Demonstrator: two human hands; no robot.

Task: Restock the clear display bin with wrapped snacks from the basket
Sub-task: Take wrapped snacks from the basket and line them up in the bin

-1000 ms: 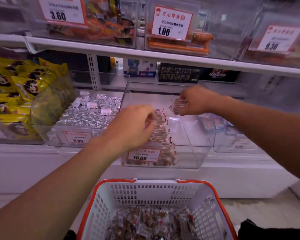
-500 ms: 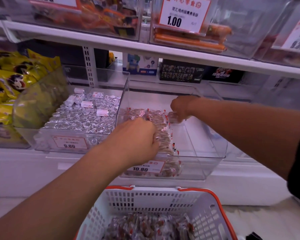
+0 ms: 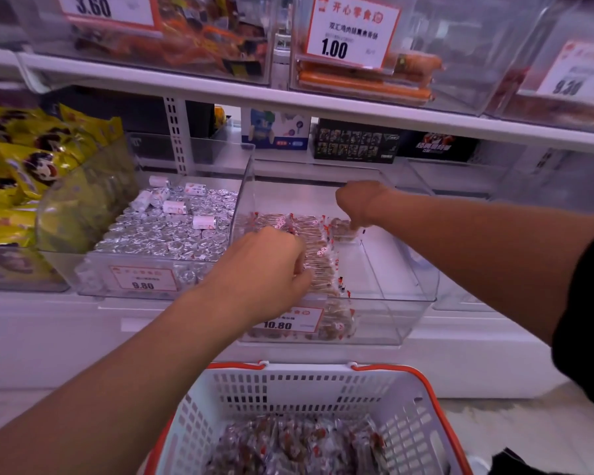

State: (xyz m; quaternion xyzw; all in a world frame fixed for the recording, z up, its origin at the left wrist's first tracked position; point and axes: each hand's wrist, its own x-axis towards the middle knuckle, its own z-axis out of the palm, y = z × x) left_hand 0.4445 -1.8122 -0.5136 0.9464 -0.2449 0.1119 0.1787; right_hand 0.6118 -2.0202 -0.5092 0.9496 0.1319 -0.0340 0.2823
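Moved: the right hand (image 3: 355, 202) has dropped from mid-air to the bin's rear row.
Right grip: fingertips pinching one clear-wrapped brown snack (image 3: 343, 229).
Left hand (image 3: 266, 269): curled over the packed rows; what it holds, cannot tell.
Location: clear plastic display bin (image 3: 408, 303), right half bare; white basket with orange rim (image 3: 288, 389) below holds more.
Risk: packet likely topples into the bare half, nothing bracing it.

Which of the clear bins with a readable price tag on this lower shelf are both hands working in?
The 10.80 bin, right of the 9.80 bin of foil-wrapped pieces. Left hand and right hand are both over its wrapped snacks.
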